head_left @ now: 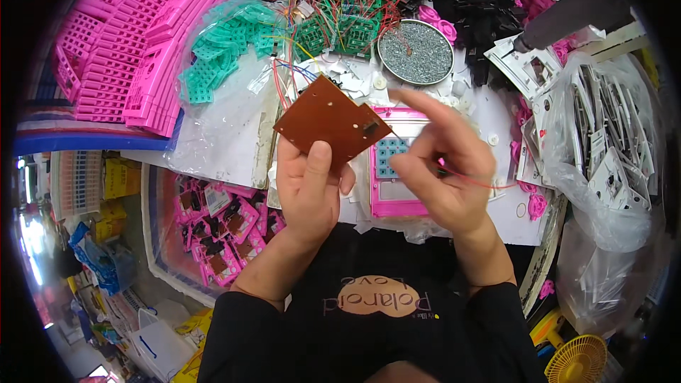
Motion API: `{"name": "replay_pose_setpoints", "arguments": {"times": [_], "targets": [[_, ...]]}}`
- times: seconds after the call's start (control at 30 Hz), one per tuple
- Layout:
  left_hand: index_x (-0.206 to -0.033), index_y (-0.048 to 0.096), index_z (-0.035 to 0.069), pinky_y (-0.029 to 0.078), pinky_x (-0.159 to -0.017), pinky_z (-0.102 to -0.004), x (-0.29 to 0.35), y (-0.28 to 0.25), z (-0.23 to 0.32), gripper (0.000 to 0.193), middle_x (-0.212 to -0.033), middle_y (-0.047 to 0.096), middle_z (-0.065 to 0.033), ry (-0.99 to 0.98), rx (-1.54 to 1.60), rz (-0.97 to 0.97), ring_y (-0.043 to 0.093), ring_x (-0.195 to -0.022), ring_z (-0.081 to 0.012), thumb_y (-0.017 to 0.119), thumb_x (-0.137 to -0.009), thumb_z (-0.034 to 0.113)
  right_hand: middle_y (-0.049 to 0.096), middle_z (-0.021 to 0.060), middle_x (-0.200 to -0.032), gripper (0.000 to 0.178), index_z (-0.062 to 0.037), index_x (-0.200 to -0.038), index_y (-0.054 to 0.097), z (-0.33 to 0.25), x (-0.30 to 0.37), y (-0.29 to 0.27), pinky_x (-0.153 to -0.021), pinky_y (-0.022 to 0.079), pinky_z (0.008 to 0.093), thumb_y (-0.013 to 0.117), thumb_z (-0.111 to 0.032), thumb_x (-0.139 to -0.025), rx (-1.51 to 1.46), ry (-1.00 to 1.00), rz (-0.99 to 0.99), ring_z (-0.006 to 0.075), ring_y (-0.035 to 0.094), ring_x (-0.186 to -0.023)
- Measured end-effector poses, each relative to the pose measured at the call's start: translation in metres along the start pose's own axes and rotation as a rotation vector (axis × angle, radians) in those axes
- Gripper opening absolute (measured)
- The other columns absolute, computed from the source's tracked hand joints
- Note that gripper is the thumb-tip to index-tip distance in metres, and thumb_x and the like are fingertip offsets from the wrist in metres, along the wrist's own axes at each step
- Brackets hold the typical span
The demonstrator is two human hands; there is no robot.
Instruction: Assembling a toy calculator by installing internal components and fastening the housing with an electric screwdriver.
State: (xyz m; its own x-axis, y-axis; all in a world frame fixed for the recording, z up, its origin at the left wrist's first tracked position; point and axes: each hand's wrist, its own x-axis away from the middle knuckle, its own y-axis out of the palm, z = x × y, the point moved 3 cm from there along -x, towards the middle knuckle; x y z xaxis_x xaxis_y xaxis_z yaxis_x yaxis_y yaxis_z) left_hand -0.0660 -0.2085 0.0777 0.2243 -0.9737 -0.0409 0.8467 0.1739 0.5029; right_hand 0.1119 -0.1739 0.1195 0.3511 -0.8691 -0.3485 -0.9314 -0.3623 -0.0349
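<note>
My left hand grips a brown circuit board by its lower edge, thumb on the flat face. The board is tilted, its plain side with several small holes toward me. Red and blue wires run from behind its upper left edge. Right of the board is my right hand, its index finger stretched out and its other fingers curled. A thin pink-red wire comes out between the thumb and curled fingers and trails right. Below the hands lies a pink plastic casing with a blue-green keypad, partly hidden by my right hand.
Stacked pink casings fill the far left, beside green keypads. Wired green circuit boards and a round tin of screws stand at the back. A dark power screwdriver hangs at right, above bagged white panels. Pink assemblies lie lower left.
</note>
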Motion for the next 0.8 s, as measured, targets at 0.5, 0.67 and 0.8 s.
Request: {"name": "replay_pose_setpoints", "arguments": {"times": [0.5,0.67,0.8], "targets": [[-0.114,0.058,0.001,0.053,-0.063,-0.0310,0.009,-0.014,0.018,0.017,-0.093,0.070,-0.0129,0.015,-0.551,-0.499,0.070,-0.075,-0.0206,0.059,-0.098,0.007,0.057,0.0029,-0.057,0.022,0.0032,-0.102,0.073,0.007,0.063,-0.025,-0.044,0.031,0.0220,0.059,-0.014,-0.100,-0.372,0.650,0.211,0.0050,0.045,-0.044],[-0.096,0.063,0.008,0.048,-0.054,-0.0395,0.028,-0.006,0.038,0.020,-0.078,0.062,-0.0070,0.145,-1.055,-1.127,0.066,-0.071,-0.0266,0.074,-0.082,0.016,0.072,0.0172,-0.091,0.047,0.0049,-0.123,0.063,-0.010,0.169,-0.129,-0.045,0.038,0.0216,0.075,-0.021,-0.085,-0.100,0.846,0.233,0.0081,0.052,-0.051],[-0.105,0.056,0.009,0.048,-0.052,-0.0382,0.046,0.013,0.025,0.028,-0.079,0.060,-0.0047,0.227,-0.816,-1.222,0.064,-0.068,-0.0265,0.074,-0.086,0.018,0.046,0.0226,-0.149,0.091,-0.0008,-0.144,0.053,-0.070,0.138,-0.122,-0.115,0.033,0.0453,0.083,-0.052,-0.075,0.866,0.343,-0.099,0.0301,0.046,-0.136]]}}
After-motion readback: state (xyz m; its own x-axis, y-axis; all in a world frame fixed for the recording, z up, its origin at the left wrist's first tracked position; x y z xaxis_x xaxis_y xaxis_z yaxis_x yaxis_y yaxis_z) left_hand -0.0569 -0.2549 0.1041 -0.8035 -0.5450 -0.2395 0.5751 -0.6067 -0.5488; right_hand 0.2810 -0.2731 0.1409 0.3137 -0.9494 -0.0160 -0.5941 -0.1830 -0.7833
